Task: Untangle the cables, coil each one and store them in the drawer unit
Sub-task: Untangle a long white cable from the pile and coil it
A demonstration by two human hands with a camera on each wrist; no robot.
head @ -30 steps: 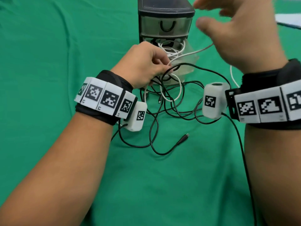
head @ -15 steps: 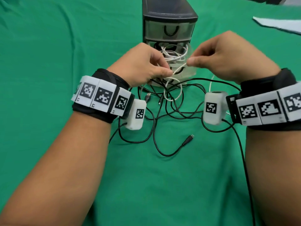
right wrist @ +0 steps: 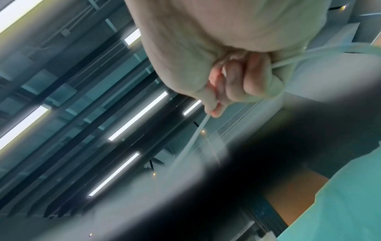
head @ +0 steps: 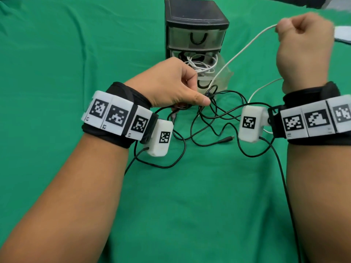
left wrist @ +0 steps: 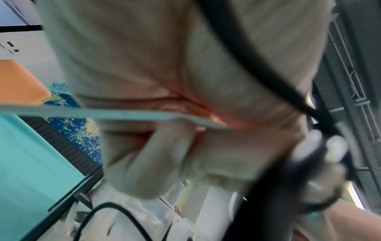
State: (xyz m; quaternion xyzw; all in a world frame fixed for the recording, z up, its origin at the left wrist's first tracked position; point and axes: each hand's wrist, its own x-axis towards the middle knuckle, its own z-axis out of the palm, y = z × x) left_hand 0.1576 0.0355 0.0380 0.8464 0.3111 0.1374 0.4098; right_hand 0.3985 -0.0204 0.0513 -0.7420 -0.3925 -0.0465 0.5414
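A black drawer unit (head: 195,19) stands at the table's far middle. Its lower clear drawer (head: 226,74) is pulled out and holds coiled white cable (head: 201,66). My right hand (head: 303,44), raised to the right of the unit, grips a white cable (head: 245,48) in a fist (right wrist: 237,81); the cable runs taut down toward my left hand. My left hand (head: 171,86) sits in front of the drawer, fingers curled on the cables (left wrist: 160,116) at the tangle. Tangled black cables (head: 209,118) lie on the green cloth between my wrists, one plug (head: 227,139) pointing right.
The green cloth (head: 190,196) covers the whole table. The unit's upper drawer (head: 197,37) is closed. A white sheet (head: 342,34) lies at the far right edge. A black lead (head: 281,171) trails down along my right forearm.
My right hand has risen up and to the right, pulling the white cable taut out of the tangle. My left hand has stayed at the tangle in front of the drawer.
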